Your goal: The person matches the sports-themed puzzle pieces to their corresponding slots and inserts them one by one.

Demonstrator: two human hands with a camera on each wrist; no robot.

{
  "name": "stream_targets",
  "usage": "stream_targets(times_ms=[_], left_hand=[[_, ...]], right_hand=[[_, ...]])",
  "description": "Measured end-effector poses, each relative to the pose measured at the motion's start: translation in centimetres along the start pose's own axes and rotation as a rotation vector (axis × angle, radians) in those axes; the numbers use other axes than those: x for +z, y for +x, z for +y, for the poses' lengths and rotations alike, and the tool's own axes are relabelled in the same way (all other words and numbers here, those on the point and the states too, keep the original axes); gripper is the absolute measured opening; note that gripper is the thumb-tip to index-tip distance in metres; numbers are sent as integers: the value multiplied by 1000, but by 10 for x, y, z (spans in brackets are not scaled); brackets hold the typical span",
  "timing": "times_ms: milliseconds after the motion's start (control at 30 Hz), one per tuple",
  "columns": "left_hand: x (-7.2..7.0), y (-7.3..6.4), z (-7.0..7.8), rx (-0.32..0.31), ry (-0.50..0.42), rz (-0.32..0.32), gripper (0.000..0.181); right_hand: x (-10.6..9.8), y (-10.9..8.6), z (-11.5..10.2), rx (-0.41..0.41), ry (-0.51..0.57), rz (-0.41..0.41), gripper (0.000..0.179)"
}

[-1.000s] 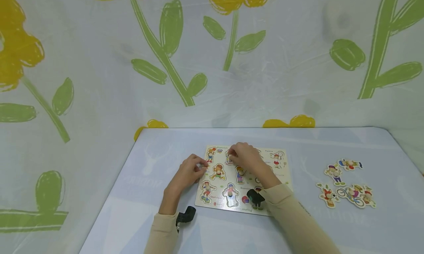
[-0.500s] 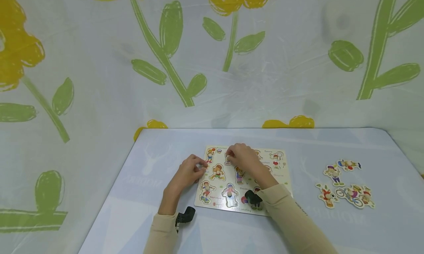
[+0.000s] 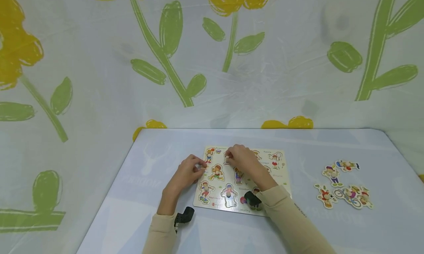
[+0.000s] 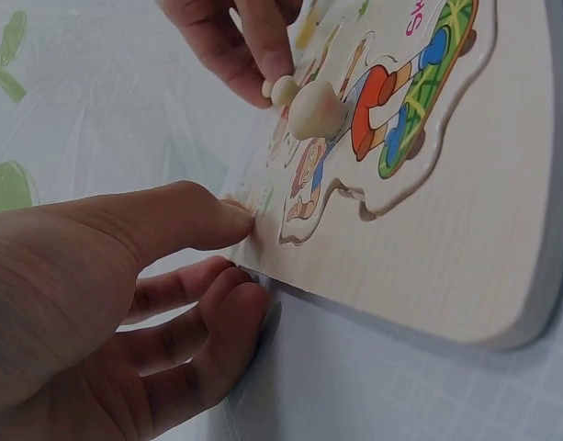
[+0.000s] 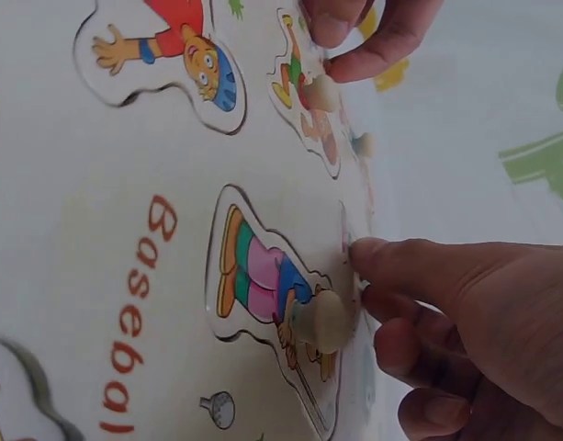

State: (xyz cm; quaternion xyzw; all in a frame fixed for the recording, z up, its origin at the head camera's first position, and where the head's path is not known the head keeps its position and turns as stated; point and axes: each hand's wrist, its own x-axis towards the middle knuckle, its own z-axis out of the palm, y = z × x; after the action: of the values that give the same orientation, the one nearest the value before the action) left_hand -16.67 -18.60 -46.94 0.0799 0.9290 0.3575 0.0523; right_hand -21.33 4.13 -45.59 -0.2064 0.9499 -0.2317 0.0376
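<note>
A wooden peg puzzle board [image 3: 216, 191] with sports figures lies on the table. My left hand [image 3: 185, 173] grips its left edge; in the left wrist view the thumb [image 4: 203, 216] lies on top and the other fingers curl below. At the top row my right hand [image 3: 245, 160] pinches a knobbed puzzle piece [image 3: 226, 161], mostly hidden by the fingers. In the right wrist view, a golf figure piece [image 5: 272, 276] with a round knob sits in its slot just beside that hand. A skateboarder piece [image 3: 204, 192] and a runner piece [image 3: 216, 172] sit in the board.
Several loose puzzle pieces lie right of the board, among them a cyclist [image 3: 351, 195], a red footballer [image 3: 326, 197] and a figure in purple trousers [image 3: 332, 176]. The table [image 3: 159, 143] meets a flower-printed cloth wall [image 3: 281, 81] at its far edge.
The right hand shifts very slightly left at the top row, still on the same piece. The left hand stays at the board's edge. The whole view drifts slightly.
</note>
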Motion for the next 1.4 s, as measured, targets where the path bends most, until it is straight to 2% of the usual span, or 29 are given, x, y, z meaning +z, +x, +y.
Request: stream_targets(times_ms=[200, 433, 567, 800, 933, 1033, 1267, 1400], left_hand=[[-1, 0, -1, 6, -4, -7, 11], [0, 0, -2, 6, -13, -7, 11], [1, 0, -2, 5, -16, -6, 11], [0, -1, 0, 3, -14, 0, 11], [0, -1, 0, 2, -8, 3, 12], [0, -1, -1, 3, -8, 8, 12], [0, 1, -3, 12, -10, 7, 11], [-1, 1, -4, 16, -8, 7, 10]], right_hand=[[4, -4, 2, -4, 6, -6, 27], [4, -12, 7, -45, -22, -17, 36], [1, -22, 12, -43, -23, -33, 38], [-9, -48, 29, -8, 20, -3, 38], [-18, -63, 39, 50, 28, -7, 40], [-29, -73, 46, 57, 16, -16, 41], [-54, -90, 73, 95, 40, -73, 22], [-66, -100, 91, 137, 82, -125, 21]])
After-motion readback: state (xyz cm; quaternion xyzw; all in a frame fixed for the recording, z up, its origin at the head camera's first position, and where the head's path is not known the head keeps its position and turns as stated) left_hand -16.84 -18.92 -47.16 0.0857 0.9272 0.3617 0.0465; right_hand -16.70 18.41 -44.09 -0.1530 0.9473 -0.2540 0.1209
